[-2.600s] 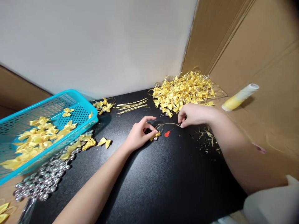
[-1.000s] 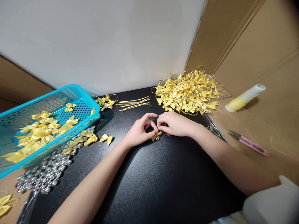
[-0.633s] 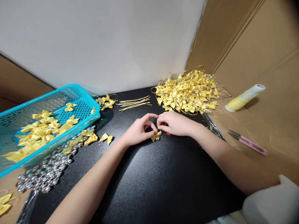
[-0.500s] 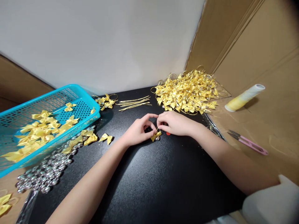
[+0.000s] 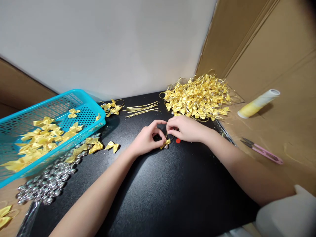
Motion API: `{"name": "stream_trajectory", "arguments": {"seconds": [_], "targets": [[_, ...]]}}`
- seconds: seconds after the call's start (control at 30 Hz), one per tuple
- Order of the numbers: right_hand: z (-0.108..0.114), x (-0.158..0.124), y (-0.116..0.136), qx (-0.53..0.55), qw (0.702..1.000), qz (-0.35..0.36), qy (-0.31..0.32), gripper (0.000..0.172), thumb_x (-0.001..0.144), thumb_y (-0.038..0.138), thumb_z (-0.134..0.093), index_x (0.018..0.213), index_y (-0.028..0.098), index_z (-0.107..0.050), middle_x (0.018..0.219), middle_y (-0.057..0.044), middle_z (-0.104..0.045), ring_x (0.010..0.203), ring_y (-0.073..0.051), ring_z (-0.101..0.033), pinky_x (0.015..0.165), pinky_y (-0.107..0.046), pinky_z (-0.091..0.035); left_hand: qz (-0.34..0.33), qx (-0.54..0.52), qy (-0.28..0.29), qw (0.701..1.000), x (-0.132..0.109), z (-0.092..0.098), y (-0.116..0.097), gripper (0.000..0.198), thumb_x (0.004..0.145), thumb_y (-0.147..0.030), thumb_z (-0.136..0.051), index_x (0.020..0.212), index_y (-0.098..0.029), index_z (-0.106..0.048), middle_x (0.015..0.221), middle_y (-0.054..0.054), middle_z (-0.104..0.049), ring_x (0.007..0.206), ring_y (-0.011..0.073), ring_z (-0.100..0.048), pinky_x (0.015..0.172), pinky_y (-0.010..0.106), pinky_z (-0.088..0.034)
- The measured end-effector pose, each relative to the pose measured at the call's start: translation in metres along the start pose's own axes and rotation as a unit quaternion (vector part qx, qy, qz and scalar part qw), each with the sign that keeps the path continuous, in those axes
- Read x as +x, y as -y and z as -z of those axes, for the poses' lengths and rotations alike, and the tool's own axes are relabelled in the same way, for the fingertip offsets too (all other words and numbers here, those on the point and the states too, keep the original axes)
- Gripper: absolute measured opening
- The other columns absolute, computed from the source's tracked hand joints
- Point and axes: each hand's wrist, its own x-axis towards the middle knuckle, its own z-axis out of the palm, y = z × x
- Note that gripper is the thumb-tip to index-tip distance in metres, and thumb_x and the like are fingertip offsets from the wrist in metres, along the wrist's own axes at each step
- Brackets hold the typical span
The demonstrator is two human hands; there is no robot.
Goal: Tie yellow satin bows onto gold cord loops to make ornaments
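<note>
Near the middle of the black board, a yellow bow (image 5: 168,142) with a small silver bell (image 5: 166,146) hangs at the fingertips of my left hand (image 5: 152,137). The thumb and index finger of that hand are pinched on the bow's edge. Just to the right, my right hand (image 5: 181,127) has its thumb and fingers drawn together on a thin gold cord that rises from the bow. The fingertips of both hands nearly touch. A red dot (image 5: 178,141) lies on the board under my right hand.
A turquoise basket (image 5: 98,122) holds yellow bows, with silver bells (image 5: 46,181) beside it. Gold cords (image 5: 142,109) lie behind my hands. Finished-looking bows (image 5: 197,97) are heaped at back right, near a tube (image 5: 258,103) and pink snips (image 5: 265,153).
My right hand has shifted slightly up and away from the bow, uncovering more of the red dot. The left hand keeps its pinch, almost unmoved.
</note>
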Motion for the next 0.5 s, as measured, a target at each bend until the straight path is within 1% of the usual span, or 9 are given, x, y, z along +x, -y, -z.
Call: {"name": "stream_trajectory", "arguments": {"seconds": [0.13,0.23,0.4,0.5], "targets": [[0.005,-0.001,-0.006,-0.023,0.999,0.019,-0.027,0.013,0.085,0.012,-0.056,0.077,0.016,-0.065,0.079,-0.002,-0.065,0.074,-0.014,-0.055,0.073,-0.028,-0.038,0.010,-0.037,-0.022,0.999,-0.001,0.000,0.001,0.048,0.079,-0.018,-0.065,0.122,-0.020,-0.044,0.074,-0.002,-0.070,0.067,0.0123,-0.066,0.072,0.025,-0.052],[0.009,-0.002,-0.010,-0.045,0.998,0.030,-0.033,0.014,0.087,0.014,-0.056,0.076,0.018,-0.064,0.079,-0.002,-0.066,0.077,-0.015,-0.056,0.077,-0.030,-0.038,0.013,-0.051,-0.032,0.998,-0.001,0.000,0.001,0.045,0.079,-0.020,-0.066,0.119,-0.020,-0.044,0.073,-0.002,-0.069,0.064,0.0120,-0.065,0.071,0.025,-0.052],[0.012,-0.002,-0.012,-0.081,0.996,0.025,-0.040,0.013,0.088,0.016,-0.057,0.077,0.018,-0.064,0.080,-0.001,-0.065,0.080,-0.016,-0.055,0.081,-0.032,-0.037,0.007,-0.042,-0.045,0.998,-0.001,-0.001,-0.001,0.036,0.079,-0.021,-0.066,0.109,-0.021,-0.046,0.073,-0.002,-0.070,0.063,0.0117,-0.064,0.070,0.025,-0.051],[0.012,-0.003,-0.011,-0.076,0.996,0.015,-0.034,0.013,0.087,0.016,-0.057,0.078,0.018,-0.065,0.080,-0.002,-0.066,0.080,-0.016,-0.055,0.080,-0.031,-0.037,0.003,-0.006,-0.054,0.999,-0.002,-0.002,-0.001,0.032,0.080,-0.022,-0.064,0.107,-0.021,-0.046,0.074,-0.001,-0.072,0.062,0.0114,-0.062,0.068,0.025,-0.048]]}}
